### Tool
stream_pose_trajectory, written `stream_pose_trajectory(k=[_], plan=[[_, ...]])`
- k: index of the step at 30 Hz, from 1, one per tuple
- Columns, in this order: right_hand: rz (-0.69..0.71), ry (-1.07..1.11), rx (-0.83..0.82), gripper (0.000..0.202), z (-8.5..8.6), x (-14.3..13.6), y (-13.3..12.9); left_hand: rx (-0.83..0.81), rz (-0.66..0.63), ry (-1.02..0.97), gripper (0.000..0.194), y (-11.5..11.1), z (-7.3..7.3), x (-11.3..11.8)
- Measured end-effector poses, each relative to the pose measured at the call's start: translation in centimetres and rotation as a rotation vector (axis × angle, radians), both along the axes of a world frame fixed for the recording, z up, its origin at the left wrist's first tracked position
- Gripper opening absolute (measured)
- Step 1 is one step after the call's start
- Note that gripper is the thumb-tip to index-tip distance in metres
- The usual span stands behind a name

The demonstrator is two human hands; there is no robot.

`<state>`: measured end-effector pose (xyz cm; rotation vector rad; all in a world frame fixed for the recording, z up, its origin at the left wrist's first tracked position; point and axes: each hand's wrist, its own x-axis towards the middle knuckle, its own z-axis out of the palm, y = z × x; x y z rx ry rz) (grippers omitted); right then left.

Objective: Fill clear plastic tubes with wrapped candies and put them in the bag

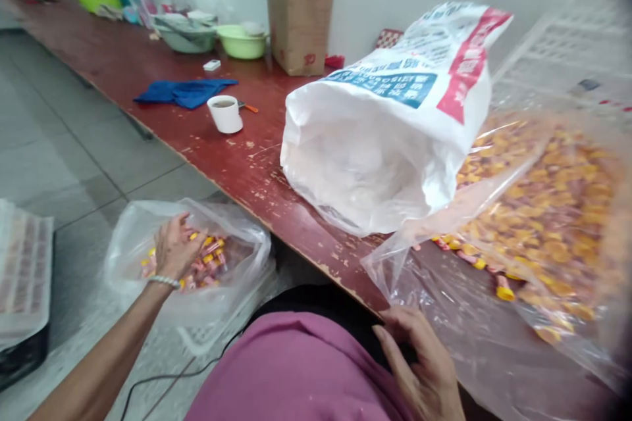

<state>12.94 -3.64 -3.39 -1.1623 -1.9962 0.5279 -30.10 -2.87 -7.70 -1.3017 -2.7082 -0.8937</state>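
Note:
My left hand [175,250], with a beaded bracelet at the wrist, reaches into a bin lined with clear plastic [126,237]. Its fingers are spread over small wrapped candies with yellow ends [210,263], and I see nothing held in it. At the table's front edge rests my right hand [427,365], thumb and fingers apart and partly curled. Beside it lies a clear plastic sheet [419,283]; whether the fingers touch it I cannot tell. A large heap of similar candies [548,204] lies under the plastic on the right.
A white printed sack [395,105] lies with its mouth toward me on the red table [251,164]. Farther back are a white cup [226,115], a blue cloth [187,92], a cardboard box [303,20] and green basins [241,43]. A crate [24,276] stands on the floor at left.

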Motion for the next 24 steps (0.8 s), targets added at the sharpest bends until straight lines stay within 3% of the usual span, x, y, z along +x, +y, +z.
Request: stream_pose_trajectory(k=[3, 6, 9, 11, 14, 17, 20, 24], plan=[[0.022, 0.056, 0.002, 0.011, 0.9, -0.5, 1.6, 0.290, -0.293, -0.065, 0.031, 3.0, 3.4, 5.0], [0.051, 0.063, 0.039, 0.008, 2.2, -1.6, 4.7, 0.363, -0.600, -0.196, 0.017, 7.1, 6.9, 11.5], [0.014, 0.015, 0.120, 0.012, 3.6, -3.2, 10.0, 0.227, -0.887, -0.129, 0.027, 12.9, 8.7, 16.8], [-0.029, -0.109, 0.143, 0.020, 4.3, -4.4, 14.5, 0.082, -0.946, 0.017, 0.039, 17.4, 9.1, 19.0], [-0.069, -0.326, 0.090, 0.036, 4.6, -6.0, 21.2, -0.013, -0.913, 0.110, 0.043, 24.1, 8.8, 20.2], [-0.065, -0.428, 0.049, 0.043, 3.7, -7.1, 25.8, -0.136, -0.904, 0.165, 0.044, 28.8, 7.9, 19.6], [-0.053, -0.534, -0.005, 0.046, 2.2, -7.5, 27.9, -0.254, -0.971, 0.218, 0.048, 30.9, 6.8, 18.5], [-0.086, -0.643, -0.094, 0.051, 1.1, -7.4, 28.9, -0.283, -1.039, 0.291, 0.051, 31.4, 6.0, 17.8]])
